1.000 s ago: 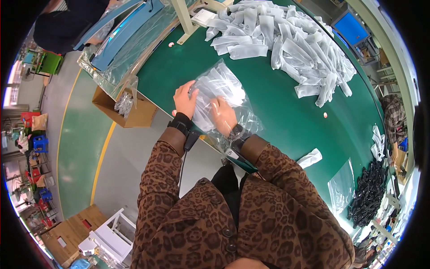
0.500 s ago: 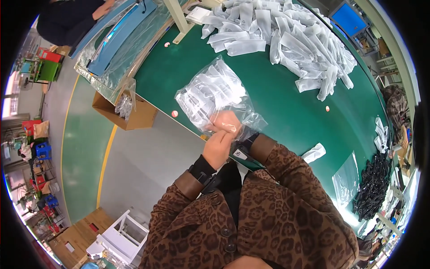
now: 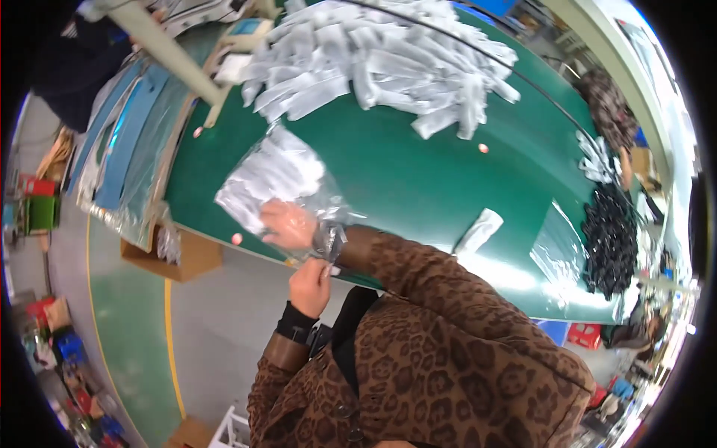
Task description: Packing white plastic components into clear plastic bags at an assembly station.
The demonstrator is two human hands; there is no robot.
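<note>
A clear plastic bag (image 3: pixel 250 160) lies on the green table, filled with white translucent sleeve-like packets (image 3: pixel 291 166). My right hand (image 3: pixel 290 224) reaches inside the bag through its mouth. Its fingers lie apart over the near packets, seen through the film. At the table's near edge, my left hand (image 3: pixel 310 287) pinches the rim of the bag beside my right wrist. What the packets contain cannot be made out.
A large heap of similar white packets (image 3: pixel 396 67) covers the far table. To the right lie one loose packet (image 3: pixel 479 231), a flat clear bag (image 3: pixel 560 250) and a pile of black parts (image 3: pixel 611 243). An open cardboard box (image 3: pixel 198 257) stands left, below the table edge.
The view has shifted, moving the bag and heap leftward in the picture. My right hand has gone deeper into the bag, away from my left hand, which keeps hold of the rim.
</note>
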